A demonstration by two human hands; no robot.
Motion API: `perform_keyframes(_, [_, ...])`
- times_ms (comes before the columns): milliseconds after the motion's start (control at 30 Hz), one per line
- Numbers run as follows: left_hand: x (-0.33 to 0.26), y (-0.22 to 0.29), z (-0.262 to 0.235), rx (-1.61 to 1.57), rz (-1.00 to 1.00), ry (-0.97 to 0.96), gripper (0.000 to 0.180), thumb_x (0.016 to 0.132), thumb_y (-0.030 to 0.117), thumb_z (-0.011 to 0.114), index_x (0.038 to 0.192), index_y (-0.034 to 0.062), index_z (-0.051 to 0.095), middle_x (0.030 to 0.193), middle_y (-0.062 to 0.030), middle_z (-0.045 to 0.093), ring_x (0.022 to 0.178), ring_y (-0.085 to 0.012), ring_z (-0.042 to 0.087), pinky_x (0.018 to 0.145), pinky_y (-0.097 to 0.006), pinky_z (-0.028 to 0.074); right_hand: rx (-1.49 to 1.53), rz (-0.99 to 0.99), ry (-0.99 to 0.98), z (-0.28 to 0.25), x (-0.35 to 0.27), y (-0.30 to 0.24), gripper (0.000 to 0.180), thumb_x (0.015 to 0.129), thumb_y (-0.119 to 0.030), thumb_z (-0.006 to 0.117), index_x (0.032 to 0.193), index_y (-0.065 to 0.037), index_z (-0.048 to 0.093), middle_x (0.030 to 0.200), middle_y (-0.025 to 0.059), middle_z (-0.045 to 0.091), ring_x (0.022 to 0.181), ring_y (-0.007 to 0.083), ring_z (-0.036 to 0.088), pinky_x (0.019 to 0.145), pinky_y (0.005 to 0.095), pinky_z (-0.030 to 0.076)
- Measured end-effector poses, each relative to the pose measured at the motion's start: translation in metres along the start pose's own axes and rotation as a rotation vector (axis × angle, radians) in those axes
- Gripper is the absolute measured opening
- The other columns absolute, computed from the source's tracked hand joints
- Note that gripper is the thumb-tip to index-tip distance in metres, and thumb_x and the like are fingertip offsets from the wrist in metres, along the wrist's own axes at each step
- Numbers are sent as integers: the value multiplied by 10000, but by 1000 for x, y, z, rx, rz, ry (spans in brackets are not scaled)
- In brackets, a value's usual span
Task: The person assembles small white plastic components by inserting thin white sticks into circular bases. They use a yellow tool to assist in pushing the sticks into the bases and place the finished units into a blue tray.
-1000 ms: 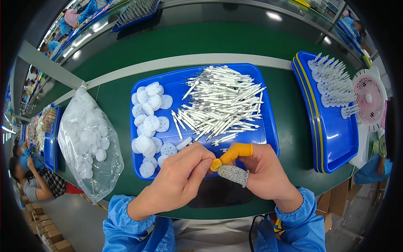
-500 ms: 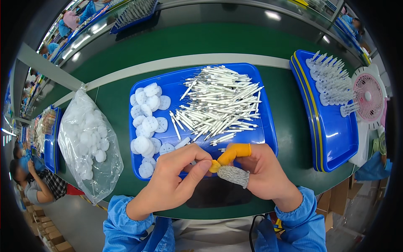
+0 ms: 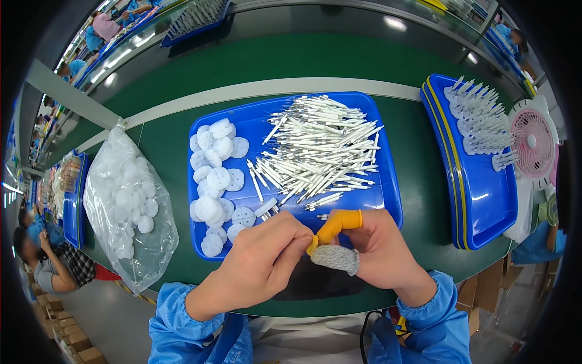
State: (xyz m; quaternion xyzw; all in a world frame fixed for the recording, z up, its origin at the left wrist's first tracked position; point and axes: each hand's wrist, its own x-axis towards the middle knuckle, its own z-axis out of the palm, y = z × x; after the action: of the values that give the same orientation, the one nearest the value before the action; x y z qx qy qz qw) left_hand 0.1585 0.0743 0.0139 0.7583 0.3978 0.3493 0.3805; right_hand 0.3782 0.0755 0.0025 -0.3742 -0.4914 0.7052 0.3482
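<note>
Far left: clear bag (image 3: 157, 242), discs inside blurred. White discs (image 3: 209, 209) in blue tray (image 3: 389, 182), near ones partly behind left hand (image 3: 257, 252). Its thumb and index clamped on tip of yellow finger cot (image 3: 341, 222); contact partly hidden. Cot sits on right index, long axis leftward, bending toward wearer. White rods (image 3: 327, 145) beyond. Right hand (image 3: 385, 252): grey-sleeved thumb near index; can't tell whether pressed together. Farther right: stacked trays (image 3: 485, 209).

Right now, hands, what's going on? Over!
Left hand: pinching yellow finger cover's tip. Right hand: wearing it, plus grey cover. Blue tray: near edge partly hidden by hands.
</note>
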Motion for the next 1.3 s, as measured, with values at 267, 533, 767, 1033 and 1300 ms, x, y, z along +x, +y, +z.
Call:
perform_keyframes(267, [0,-3,1,9,7,2,53,989,-32,646,1036,-56,655,875,-172,643,715,-330,657,624,-378,509,-23,-44,10,2,0,2,154,933,-38,764,1079,12,757,895,-5,643,840,81,515,769,263,433])
perform_keyframes(533, [-5,0,1,-324,-265,13,90,1015,15,637,1044,-64,668,962,-135,696,847,-162,714,730,-285,611,24,-127,118,3,0,2,203,927,0,756,1128,21,767,937,13,681,872,92,564,806,267,450])
perform_keyframes(767, [-5,-7,6,-403,-199,104,121,1007,9,654,1092,-71,685,983,-136,701,845,-138,710,703,-259,612,58,-94,111,6,-1,2,200,925,5,741,1123,23,764,939,17,705,873,86,574,811,268,461])
perform_keyframes(1033, [3,-3,0,65,8,11,105,967,-18,678,1066,-15,644,956,-141,641,753,-296,683,645,-363,539,-136,-121,196,1,-1,-5,197,896,-43,770,1088,0,767,862,8,684,787,88,557,707,268,465])
perform_keyframes(1300, [4,-1,-3,88,-17,-103,111,949,-53,648,1055,-22,638,939,-153,629,813,-304,653,703,-363,512,-367,-79,141,-1,0,-7,286,797,36,694,1071,8,770,885,78,706,778,147,600,724,299,497])
